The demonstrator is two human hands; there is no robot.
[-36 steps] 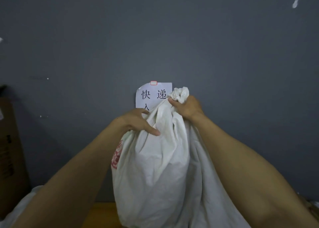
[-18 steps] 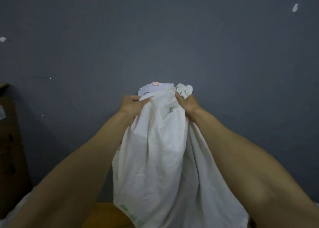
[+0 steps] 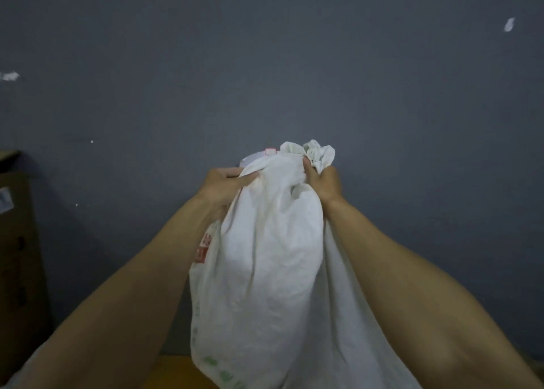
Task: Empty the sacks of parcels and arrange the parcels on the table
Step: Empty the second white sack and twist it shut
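Note:
A big white woven sack (image 3: 265, 271) hangs in front of me, held up high before a grey wall. It has red print on its left side and green print low down. My left hand (image 3: 222, 187) grips the cloth at the sack's upper left. My right hand (image 3: 322, 182) is closed on the bunched end of the sack at the upper right. The sack bulges below my hands; what is inside it is hidden. No parcels show.
A strip of wooden table (image 3: 173, 372) shows below the sack. A brown cardboard box (image 3: 17, 256) stands at the far left. A white paper sign (image 3: 256, 157) on the grey wall (image 3: 265, 64) is mostly hidden behind the sack.
Both hands have lifted the sack higher, so it now covers nearly all of the paper sign. My left hand shifted up to the cloth's top edge.

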